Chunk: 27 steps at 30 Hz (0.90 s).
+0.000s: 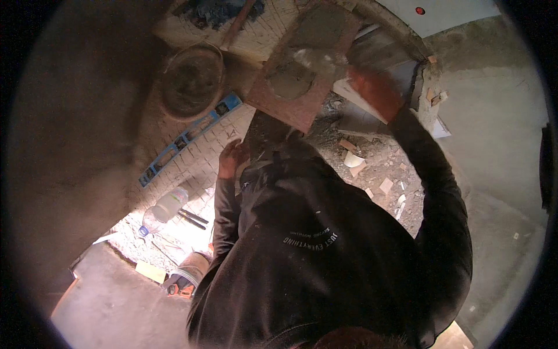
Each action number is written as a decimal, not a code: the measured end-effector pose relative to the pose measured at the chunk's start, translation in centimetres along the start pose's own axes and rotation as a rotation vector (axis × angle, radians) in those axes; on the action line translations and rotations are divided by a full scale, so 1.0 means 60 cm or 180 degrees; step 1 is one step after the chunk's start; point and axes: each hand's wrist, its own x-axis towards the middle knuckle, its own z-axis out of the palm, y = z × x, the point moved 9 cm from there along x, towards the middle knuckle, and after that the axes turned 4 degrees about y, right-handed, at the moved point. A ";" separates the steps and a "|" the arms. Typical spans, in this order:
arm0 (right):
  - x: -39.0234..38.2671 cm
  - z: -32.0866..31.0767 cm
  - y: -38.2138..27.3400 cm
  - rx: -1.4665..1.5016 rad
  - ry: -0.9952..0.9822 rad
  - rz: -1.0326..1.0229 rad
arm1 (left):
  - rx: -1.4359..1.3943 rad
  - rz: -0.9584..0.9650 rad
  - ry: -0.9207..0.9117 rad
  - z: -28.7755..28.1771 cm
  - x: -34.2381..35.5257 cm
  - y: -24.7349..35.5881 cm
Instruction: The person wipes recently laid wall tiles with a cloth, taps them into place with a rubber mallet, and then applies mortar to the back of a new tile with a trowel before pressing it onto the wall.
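Shadowed wall at left, debris-strewn floor, bright light lower left;

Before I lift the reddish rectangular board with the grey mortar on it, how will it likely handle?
The board is probably stiff, since its near edge looks straight, with no visible sag. It may feel heavy, given the broad patches of mortar on it. Tilting it might let that mortar slide, as it looks damp.
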 end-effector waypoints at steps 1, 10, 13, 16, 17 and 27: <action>0.013 0.004 0.023 0.0219 0.0106 -0.0173 | -0.0230 -0.0035 0.0176 -0.062 0.000 -0.053; 0.014 0.075 0.051 0.3152 -0.2469 0.2053 | 0.2723 0.0934 0.0577 -0.178 -0.073 -0.133; -0.009 0.050 -0.024 0.3135 -0.2973 0.2102 | 0.0803 0.0224 0.0667 -0.139 -0.060 -0.115; -0.034 0.077 -0.058 0.3515 -0.3071 0.2011 | 0.0412 0.0063 0.0490 -0.098 -0.029 -0.063; -0.033 0.082 -0.063 0.3300 -0.3027 0.1901 | 0.0478 0.0048 0.0385 -0.079 -0.018 -0.039; -0.010 -0.039 -0.129 -0.0338 -0.0331 -0.0217 | -0.0560 0.0004 -0.0543 0.160 0.048 0.142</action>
